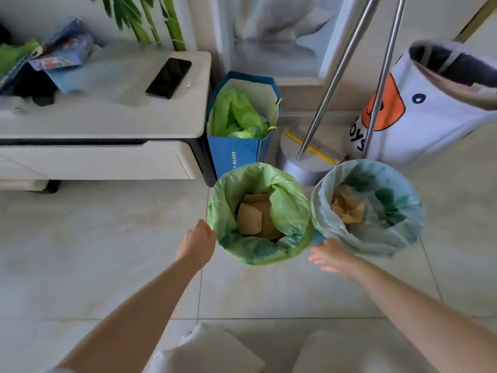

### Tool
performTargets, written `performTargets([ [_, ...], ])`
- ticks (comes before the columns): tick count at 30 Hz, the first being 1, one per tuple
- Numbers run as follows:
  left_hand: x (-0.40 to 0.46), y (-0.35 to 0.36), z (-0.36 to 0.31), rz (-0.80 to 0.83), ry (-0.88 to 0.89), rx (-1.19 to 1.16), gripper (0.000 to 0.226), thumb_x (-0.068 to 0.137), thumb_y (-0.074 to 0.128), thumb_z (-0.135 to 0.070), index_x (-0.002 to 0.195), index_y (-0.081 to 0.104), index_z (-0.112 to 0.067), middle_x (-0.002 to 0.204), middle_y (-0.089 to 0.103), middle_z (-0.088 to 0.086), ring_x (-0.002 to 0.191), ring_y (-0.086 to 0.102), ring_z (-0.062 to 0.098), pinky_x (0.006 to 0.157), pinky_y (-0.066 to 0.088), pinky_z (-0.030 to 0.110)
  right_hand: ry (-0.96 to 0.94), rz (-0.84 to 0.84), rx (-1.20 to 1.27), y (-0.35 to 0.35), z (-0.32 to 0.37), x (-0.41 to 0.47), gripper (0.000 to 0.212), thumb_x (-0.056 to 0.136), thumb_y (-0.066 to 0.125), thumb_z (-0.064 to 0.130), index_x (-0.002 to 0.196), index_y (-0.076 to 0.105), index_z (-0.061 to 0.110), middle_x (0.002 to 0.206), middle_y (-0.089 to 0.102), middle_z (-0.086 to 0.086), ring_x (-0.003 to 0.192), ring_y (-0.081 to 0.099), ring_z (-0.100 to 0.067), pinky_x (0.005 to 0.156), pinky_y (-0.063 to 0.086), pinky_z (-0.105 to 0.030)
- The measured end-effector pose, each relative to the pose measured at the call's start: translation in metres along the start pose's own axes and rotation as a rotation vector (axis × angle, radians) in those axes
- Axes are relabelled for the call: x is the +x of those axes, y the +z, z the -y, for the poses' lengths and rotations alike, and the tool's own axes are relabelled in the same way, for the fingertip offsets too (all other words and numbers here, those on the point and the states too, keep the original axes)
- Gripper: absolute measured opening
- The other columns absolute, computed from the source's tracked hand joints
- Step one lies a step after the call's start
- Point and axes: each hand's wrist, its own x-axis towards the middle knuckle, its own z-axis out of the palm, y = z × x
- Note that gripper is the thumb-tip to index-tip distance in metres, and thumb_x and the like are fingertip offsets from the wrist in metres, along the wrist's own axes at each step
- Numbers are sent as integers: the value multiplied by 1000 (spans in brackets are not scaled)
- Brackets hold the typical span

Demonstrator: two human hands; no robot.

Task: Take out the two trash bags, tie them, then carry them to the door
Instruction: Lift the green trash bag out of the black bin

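Two bins stand side by side on the tiled floor. The left one is lined with a green trash bag (pixel 287 211) holding brown cardboard. The right one carries a pale blue-green trash bag (pixel 398 230) with crumpled brown paper inside. My left hand (pixel 197 244) is at the green bag's left rim, fingers curled, touching or nearly touching the plastic. My right hand (pixel 332 255) hovers low between the two bins, fingers spread, holding nothing.
A white cabinet (pixel 107 122) with a phone (pixel 169 78) stands at the left. A blue paper bag (pixel 243 149) with green plastic sits behind the bins. A dustpan with two metal handles (pixel 309 154) and a white toy sack (pixel 430 109) stand at the back right.
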Motion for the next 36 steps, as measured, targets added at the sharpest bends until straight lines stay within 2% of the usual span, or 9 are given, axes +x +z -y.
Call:
performTargets([
  [3,15,15,6,146,-135,-224,22,93,45,-20,113,46,-10,101,64,13,83,66,27,73,58,42,31,126,250,5,-2,9,52,96,52,15,141,32,3,140,48,-20,121,53,-34,97,46,-41],
  [6,26,29,8,267,-298,-617,33,96,43,-15,127,44,-5,116,62,14,87,65,25,69,56,34,25,148,463,9,-3,18,49,98,44,6,145,29,-1,149,38,-21,134,41,-38,108,37,-45],
  [9,25,31,11,281,-309,-787,36,95,37,-8,129,50,-3,113,66,15,86,68,25,67,57,32,4,154,569,14,0,17,42,100,34,0,142,34,-4,144,44,-22,135,41,-36,113,31,-46],
  [12,19,33,16,246,-329,-886,41,94,46,-5,135,43,-2,110,66,16,81,70,27,59,59,30,-3,160,613,24,2,9,40,96,37,-7,136,43,-4,118,60,-19,111,58,-34,107,38,-45],
  [19,-6,9,6,123,-246,-855,15,89,54,0,98,65,-5,88,66,13,64,62,20,50,57,23,-73,94,744,32,9,-13,38,89,41,-18,124,50,-5,114,61,-24,86,61,-30,71,54,-40],
  [23,-13,-10,-6,47,-181,-863,15,86,57,0,78,65,-10,81,62,12,60,57,19,48,54,22,-184,43,738,26,18,-30,34,89,42,-17,119,51,-3,100,62,-18,82,61,-25,67,53,-36],
  [27,-19,-34,-23,-43,-121,-898,13,87,57,-2,80,64,-10,77,61,11,58,55,18,47,55,21,-301,23,732,16,36,-45,33,91,43,-14,120,54,-3,113,61,-23,92,61,-29,71,54,-36],
  [31,-22,-52,-35,-94,-95,-956,13,89,53,-2,100,59,-8,79,61,9,56,61,20,47,56,22,-435,-66,725,-1,54,-58,39,91,48,-9,125,54,10,107,63,-19,83,62,-27,65,52,-33],
  [36,-36,-62,-26,-100,-65,-923,10,88,53,-4,95,60,-5,80,64,8,58,66,25,52,58,25,-493,-147,675,-21,50,-81,37,90,49,-11,125,50,2,103,60,-21,78,61,-26,73,54,-37],
])
